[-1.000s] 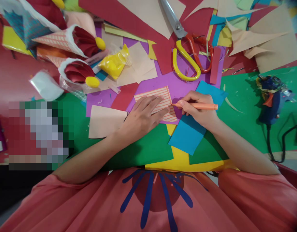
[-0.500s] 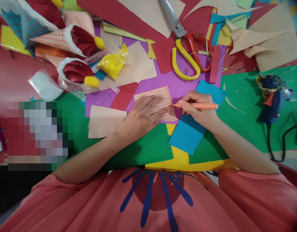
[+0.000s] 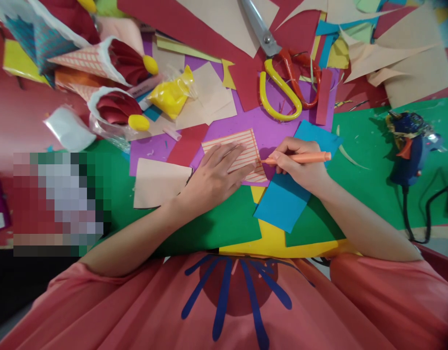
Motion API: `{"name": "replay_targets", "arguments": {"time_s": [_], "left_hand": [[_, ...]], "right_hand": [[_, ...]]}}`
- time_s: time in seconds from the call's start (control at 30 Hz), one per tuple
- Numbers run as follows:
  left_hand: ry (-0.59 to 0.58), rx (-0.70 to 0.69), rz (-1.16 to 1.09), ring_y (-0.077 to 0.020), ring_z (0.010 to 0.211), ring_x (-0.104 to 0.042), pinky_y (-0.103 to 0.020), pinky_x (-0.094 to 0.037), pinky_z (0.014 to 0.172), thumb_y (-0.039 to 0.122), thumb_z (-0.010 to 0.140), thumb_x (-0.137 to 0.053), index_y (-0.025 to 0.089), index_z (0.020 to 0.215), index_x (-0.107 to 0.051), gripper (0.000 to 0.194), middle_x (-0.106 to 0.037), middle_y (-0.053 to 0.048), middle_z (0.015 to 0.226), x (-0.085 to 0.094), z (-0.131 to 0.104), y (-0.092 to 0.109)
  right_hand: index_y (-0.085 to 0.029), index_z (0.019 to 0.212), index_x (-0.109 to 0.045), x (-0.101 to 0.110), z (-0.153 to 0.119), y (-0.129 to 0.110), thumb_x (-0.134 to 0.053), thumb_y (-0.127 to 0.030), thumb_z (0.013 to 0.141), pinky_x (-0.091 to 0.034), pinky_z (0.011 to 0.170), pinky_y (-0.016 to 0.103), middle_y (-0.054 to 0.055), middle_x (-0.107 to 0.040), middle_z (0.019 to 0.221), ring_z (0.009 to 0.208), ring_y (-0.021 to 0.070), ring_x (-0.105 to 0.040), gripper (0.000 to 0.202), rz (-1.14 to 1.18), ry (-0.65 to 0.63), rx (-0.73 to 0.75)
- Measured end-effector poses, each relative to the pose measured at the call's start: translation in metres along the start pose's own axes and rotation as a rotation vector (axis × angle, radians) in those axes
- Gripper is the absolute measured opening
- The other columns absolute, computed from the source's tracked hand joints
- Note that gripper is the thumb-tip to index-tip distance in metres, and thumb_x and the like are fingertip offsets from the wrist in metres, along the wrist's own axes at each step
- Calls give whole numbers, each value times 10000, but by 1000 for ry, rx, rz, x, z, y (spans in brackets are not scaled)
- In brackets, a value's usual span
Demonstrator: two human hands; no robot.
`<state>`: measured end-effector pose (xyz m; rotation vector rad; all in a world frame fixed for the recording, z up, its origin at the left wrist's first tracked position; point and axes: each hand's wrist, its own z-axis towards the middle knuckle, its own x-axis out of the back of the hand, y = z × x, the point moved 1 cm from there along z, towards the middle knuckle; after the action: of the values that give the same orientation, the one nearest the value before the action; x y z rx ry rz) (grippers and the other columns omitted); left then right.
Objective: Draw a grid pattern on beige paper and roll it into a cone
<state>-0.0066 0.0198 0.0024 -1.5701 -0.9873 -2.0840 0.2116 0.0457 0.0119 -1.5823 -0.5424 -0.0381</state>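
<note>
Well left of the grip of your right hand [image 3: 303, 173], and farther from you, lie the paper cones [image 3: 88, 61]; nearer the grip, a beige card [image 3: 158, 183] is partly hidden by your left hand [image 3: 214, 179]. That hand spreads flat on the striped paper [image 3: 249, 154], grasping nothing. The striped paper lies just left of the grip, its right edge at the tip of the orange pen [image 3: 309, 157] you're pinching. Blue paper [image 3: 284, 204] lies beneath the grip; the glue gun [image 3: 414, 163] rests well right. You seem to be drawing a line across the stripes; the next stroke likely calls for firm left-hand pressure and a light, steady tip.
</note>
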Motion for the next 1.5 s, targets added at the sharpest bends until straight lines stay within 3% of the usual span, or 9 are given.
{"name": "replay_targets", "arguments": {"time_s": [0.17,0.37,0.7,1.17,1.33,1.5], "left_hand": [[4,-12,8,-318,1302,-494,-525,-428,1044,228,942,-504,235,1241,-623,322,-553,-165,1362,0,-1,0],[-42,6,-36,-321,1355,-440,-568,-372,1083,245,951,-493,260,1268,-602,335,-494,-153,1435,-1,-2,1],[-103,3,-159,-362,1429,-324,-656,-255,1123,285,947,-516,310,1287,-602,352,-361,-112,1543,8,0,7],[-44,-16,-171,-371,1428,-320,-661,-284,1111,272,954,-505,299,1250,-635,324,-354,-116,1545,5,-1,6],[-72,-3,-175,-376,1431,-311,-664,-276,1116,271,948,-517,297,1245,-638,322,-350,-108,1549,5,-1,6],[-84,16,-191,-370,1435,-306,-667,-263,1123,270,941,-526,295,1219,-655,307,-339,-94,1557,5,-1,6]], "right_hand": [[-194,567,-499,0,1,-1,-570,-265,811,-317,476,253,-31,-539,507,472,87,-455,263,-22,0,29],[-188,500,-478,1,2,-3,-563,-199,736,-311,460,245,-27,-540,477,451,80,-452,250,50,-71,-35],[-198,511,-422,0,0,-5,-536,-262,767,-307,466,243,-31,-495,470,453,79,-436,288,-12,-14,-28],[-185,496,-471,0,-1,-5,-526,-245,714,-286,448,238,-33,-483,446,439,73,-405,232,-44,-76,-6],[-190,494,-431,-2,-1,-5,-513,-250,733,-301,463,240,-33,-468,451,446,73,-402,260,-55,-13,-10],[-189,500,-441,-2,-1,-4,-517,-243,723,-278,449,236,-41,-432,437,441,71,-367,242,-94,-49,18]]}}
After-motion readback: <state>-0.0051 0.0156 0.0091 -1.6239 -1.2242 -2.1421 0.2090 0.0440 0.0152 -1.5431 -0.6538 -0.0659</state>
